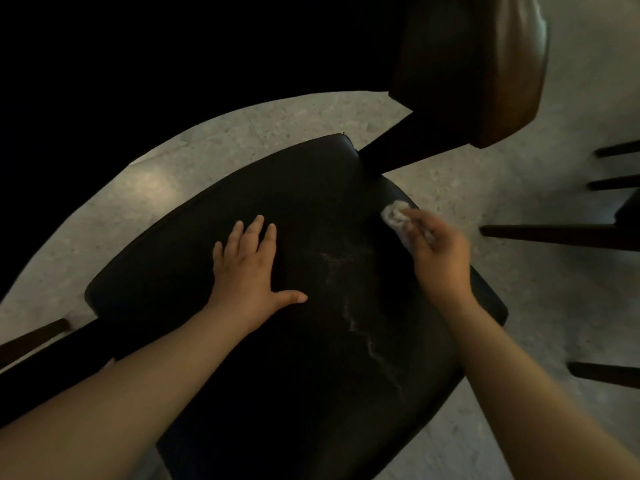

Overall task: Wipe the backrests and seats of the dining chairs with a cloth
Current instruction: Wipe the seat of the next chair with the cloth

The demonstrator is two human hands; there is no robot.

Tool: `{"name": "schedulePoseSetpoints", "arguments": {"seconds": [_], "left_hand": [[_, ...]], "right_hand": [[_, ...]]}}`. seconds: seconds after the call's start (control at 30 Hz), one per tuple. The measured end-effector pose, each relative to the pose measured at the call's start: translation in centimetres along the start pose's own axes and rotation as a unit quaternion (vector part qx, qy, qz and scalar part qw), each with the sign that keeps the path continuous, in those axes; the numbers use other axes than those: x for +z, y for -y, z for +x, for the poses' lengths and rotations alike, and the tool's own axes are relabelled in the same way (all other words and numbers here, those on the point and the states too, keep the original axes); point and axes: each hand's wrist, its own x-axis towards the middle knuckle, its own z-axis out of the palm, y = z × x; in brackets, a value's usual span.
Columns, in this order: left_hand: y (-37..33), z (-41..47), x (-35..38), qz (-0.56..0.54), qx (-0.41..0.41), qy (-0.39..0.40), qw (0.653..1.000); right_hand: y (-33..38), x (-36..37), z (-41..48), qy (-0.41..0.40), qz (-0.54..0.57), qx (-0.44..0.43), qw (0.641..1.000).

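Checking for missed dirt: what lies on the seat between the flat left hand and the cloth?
Pale dusty streaks on the dark seat, seen in the head view.

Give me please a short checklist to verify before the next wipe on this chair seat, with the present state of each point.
1. Grip on the cloth: the right hand holds it bunched in its fingers: ok.
2. Cloth pressed on the seat: it is at the right rear edge, but blurred: cannot tell.
3. Chair steadied: the left hand rests flat on the seat, fingers spread: ok.
4. Seat clean: pale streaks show in the middle: not ok.
5. Backrest wiped: cannot tell.
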Motion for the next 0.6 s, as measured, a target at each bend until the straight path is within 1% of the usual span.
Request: {"name": "schedulePoseSetpoints", "arguments": {"seconds": [0.1, 0.17, 0.2, 0.27, 0.37, 0.4, 0.47, 0.53, 0.6], "left_hand": [[-0.7, -0.7, 1.0, 0.011, 0.023, 0.032, 0.999], [-1.0, -0.7, 1.4, 0.025, 0.015, 0.039, 0.999], [-1.0, -0.6, 1.4, 0.027, 0.010, 0.040, 0.999], [-1.1, -0.5, 1.4, 0.026, 0.007, 0.042, 0.999], [-1.2, -0.5, 1.3, 0.030, 0.006, 0.045, 0.999], [-1.2, -0.5, 1.2, 0.030, 0.005, 0.046, 0.998], [-1.3, -0.4, 1.3, 0.031, 0.001, 0.043, 0.999], [-1.4, -0.4, 1.4, 0.036, -0.006, 0.045, 0.998], [-1.5, -0.4, 1.5, 0.043, -0.012, 0.041, 0.998]], "right_hand": [[-0.5, -0.4, 1.9, -0.024, -0.008, 0.028, 0.999], [-0.7, 0.5, 1.6, -0.032, 0.006, 0.066, 0.997], [-0.5, 1.1, 0.9, -0.035, 0.018, 0.071, 0.997], [-0.3, 1.8, -1.1, -0.017, 0.026, 0.043, 0.999], [-0.3, 1.4, -3.3, 0.048, 0.016, -0.001, 0.999], [-0.4, 0.8, -3.4, 0.047, 0.008, -0.010, 0.999], [-0.8, -0.4, -2.1, -0.005, 0.007, -0.001, 1.000], [-1.3, -1.4, -0.2, -0.054, 0.009, 0.037, 0.998], [-1.8, -1.4, 0.8, -0.065, 0.013, 0.080, 0.995]]}}
